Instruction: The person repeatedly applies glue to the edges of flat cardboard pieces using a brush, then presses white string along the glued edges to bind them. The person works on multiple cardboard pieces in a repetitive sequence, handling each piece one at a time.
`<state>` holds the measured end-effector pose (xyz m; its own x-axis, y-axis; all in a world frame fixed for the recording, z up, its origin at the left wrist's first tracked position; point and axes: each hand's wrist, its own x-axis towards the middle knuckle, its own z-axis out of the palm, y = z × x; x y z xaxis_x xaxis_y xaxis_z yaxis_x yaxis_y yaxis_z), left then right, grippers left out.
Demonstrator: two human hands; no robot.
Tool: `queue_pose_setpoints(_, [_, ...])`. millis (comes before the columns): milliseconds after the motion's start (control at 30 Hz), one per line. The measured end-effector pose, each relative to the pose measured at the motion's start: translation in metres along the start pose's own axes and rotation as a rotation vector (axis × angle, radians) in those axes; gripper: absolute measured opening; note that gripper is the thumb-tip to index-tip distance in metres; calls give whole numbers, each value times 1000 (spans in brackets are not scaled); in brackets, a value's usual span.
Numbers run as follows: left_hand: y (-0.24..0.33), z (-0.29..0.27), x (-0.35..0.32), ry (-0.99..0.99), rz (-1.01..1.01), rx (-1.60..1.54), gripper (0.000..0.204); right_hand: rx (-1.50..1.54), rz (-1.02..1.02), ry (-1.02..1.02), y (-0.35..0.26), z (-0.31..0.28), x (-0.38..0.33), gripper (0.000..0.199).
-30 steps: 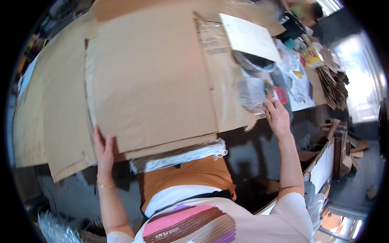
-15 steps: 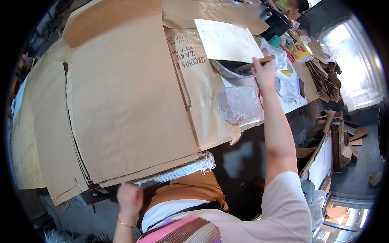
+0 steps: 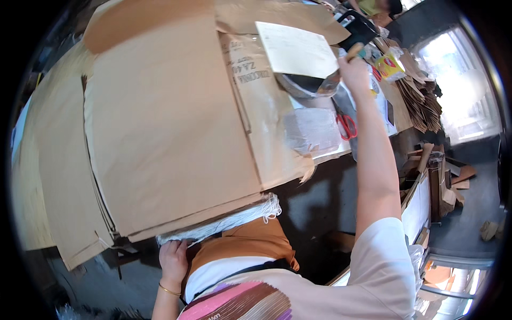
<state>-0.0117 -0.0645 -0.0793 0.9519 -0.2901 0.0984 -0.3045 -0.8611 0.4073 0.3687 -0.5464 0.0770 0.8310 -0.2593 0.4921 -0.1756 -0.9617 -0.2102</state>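
Observation:
My right hand (image 3: 356, 74) is closed round the wooden handle of a brush (image 3: 353, 52). The brush's wide end dips to the edge of a round bowl (image 3: 295, 90), dark inside and partly covered by a sheet of white paper (image 3: 298, 50). Low at the table's near edge, my left hand (image 3: 173, 261) has its fingers curled at the left end of a bundle of white string (image 3: 224, 223). A stack of large brown paper sheets (image 3: 165, 122) lies above that bundle.
Red-handled scissors (image 3: 347, 127) and a clear plastic-wrapped packet (image 3: 311, 130) lie below the bowl. Further right are a yellow packet (image 3: 390, 68) and folded brown paper (image 3: 421, 104). At the top, another person (image 3: 376, 8) is partly in view beside a black container (image 3: 358, 28).
My right hand has moved up and tilted the brush more upright at the bowl, baring the scissors. My left hand has risen slightly to the string's end.

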Motion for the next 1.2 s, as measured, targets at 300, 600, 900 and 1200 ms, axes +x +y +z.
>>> queue_pose_setpoints(300, [-18, -66, -21, -47, -216, 33, 23, 1186, -76, -322, -168, -101, -261, 18])
queue_pose_setpoints(600, [-32, -108, 3, 103, -103, 315, 9, 1022, -902, -666, -294, -72, -315, 21])
queue_pose_setpoints(900, [-41, -92, 5, 46, -129, 336, 10, 995, -769, -757, -313, -85, -325, 14])
queue_pose_setpoints(1200, [-40, -82, 8, 36, -176, 296, 7, 782, -164, -743, -235, -73, -306, 9])
